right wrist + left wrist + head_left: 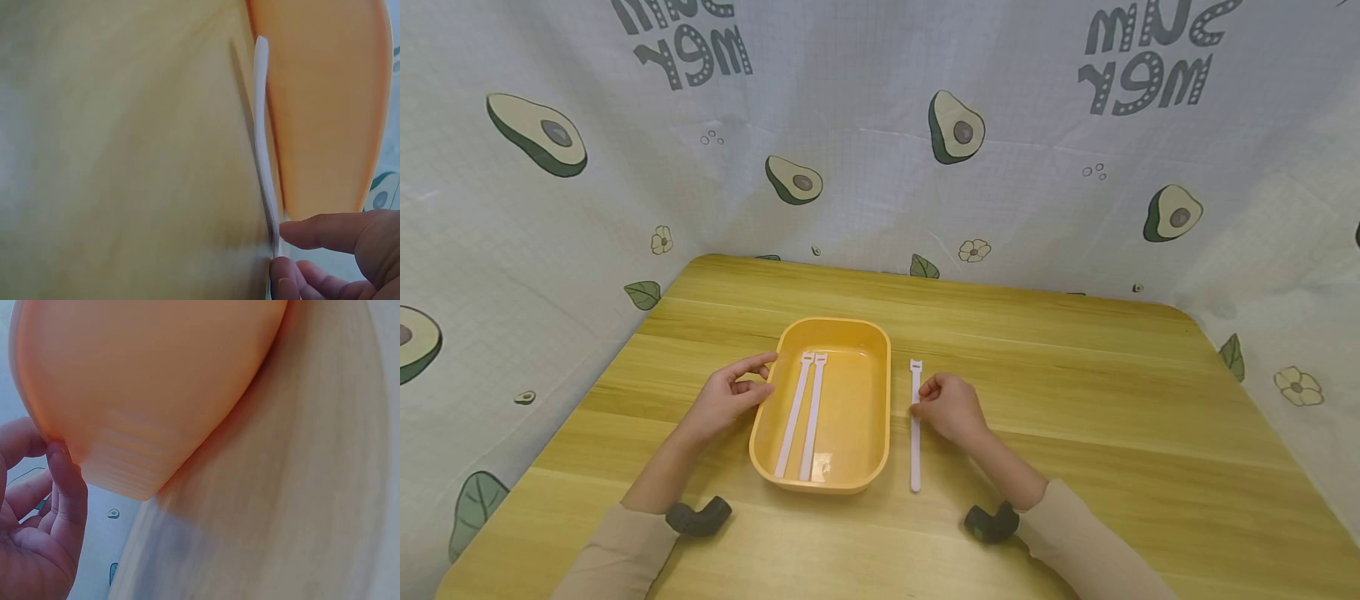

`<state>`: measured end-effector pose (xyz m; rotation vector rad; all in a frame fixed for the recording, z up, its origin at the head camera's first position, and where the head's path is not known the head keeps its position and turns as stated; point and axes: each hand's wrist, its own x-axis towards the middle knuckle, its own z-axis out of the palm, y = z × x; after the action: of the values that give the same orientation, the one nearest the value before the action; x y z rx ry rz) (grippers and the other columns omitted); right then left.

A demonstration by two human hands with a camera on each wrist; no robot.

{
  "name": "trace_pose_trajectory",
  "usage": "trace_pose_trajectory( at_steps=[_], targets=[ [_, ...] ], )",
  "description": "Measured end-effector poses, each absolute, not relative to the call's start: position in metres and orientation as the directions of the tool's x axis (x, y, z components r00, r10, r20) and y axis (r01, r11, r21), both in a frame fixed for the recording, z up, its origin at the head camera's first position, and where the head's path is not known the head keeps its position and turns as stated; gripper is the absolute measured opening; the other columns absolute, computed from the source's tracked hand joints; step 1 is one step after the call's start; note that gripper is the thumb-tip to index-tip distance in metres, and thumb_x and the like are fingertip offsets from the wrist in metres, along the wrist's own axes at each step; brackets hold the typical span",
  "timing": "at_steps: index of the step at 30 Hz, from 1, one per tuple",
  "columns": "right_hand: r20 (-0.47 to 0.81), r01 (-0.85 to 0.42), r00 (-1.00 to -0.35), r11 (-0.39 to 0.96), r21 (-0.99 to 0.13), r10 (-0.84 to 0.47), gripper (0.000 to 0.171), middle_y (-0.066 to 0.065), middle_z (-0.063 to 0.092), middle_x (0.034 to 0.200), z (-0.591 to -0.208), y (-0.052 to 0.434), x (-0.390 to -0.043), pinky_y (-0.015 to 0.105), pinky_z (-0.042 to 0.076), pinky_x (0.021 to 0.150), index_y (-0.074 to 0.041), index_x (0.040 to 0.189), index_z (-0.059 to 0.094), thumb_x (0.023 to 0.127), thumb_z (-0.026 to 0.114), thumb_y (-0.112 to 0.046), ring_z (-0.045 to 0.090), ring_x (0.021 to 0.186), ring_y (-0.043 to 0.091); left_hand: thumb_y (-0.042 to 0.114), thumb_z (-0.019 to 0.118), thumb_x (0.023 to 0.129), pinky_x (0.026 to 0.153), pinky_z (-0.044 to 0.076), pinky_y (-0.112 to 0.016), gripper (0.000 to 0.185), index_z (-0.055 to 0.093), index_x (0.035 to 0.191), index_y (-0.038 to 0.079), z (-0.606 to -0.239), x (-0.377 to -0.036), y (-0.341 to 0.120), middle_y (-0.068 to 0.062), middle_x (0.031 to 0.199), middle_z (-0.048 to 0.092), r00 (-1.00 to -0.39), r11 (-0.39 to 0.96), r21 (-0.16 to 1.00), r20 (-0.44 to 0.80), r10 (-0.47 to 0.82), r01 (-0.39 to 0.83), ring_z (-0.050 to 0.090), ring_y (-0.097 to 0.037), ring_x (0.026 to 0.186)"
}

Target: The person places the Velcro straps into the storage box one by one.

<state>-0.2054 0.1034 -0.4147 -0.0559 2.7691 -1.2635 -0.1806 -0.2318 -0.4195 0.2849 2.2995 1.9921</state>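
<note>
Honestly, with the white strap (915,425) at frame centre only pinched mid-length by the right hand (951,407) beside the yellow tray (831,329), its floppy ends could easily be snagged on the rim, while the left hand (730,396) is rested open-fingered against the tray's left edge.

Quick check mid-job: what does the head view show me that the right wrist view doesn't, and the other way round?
Only the head view: the left hand with its fingers at the tray's left rim, two white straps lying inside the tray, and the avocado-print cloth behind the table.

Only the right wrist view: a close look at fingertips pinching the strap, which lifts off the wood near the tray.

Both: the right hand on the single white strap, the yellow tray beside it, and the wooden table.
</note>
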Motion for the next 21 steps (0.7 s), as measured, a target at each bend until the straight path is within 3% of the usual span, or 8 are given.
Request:
trace_pose_trajectory(
  at_steps=[13, 21],
  targets=[
    [-0.080, 0.002, -0.994, 0.697, -0.717, -0.079, 0.021, 0.006, 0.061, 0.076, -0.4123, 0.0976, -0.2056, 0.029, 0.048, 0.060, 0.000, 0.087, 0.062, 0.073, 0.078, 0.000, 0.056, 0.068, 0.018, 0.003, 0.063, 0.094, 0.066, 0.050, -0.019, 0.049, 0.046, 0.139, -0.009, -0.4177, -0.1802, -0.2311, -0.017, 0.110, 0.043, -0.979, 0.131, 0.989, 0.047, 0.196, 0.074, 0.056, -0.008, 0.072],
    [-0.086, 0.023, -0.994, 0.634, -0.773, -0.068, 0.016, 0.006, 0.061, 0.075, -0.4147, 0.1011, -0.2057, 0.027, 0.047, 0.059, 0.000, 0.084, 0.064, 0.074, 0.076, 0.001, 0.056, 0.068, 0.017, 0.003, 0.063, 0.094, 0.065, 0.050, -0.018, 0.049, 0.047, 0.139, -0.009, -0.4176, -0.1800, -0.2312, -0.017, 0.110, 0.044, -0.980, 0.139, 0.987, 0.048, 0.191, 0.075, 0.054, -0.008, 0.070]
  ],
)
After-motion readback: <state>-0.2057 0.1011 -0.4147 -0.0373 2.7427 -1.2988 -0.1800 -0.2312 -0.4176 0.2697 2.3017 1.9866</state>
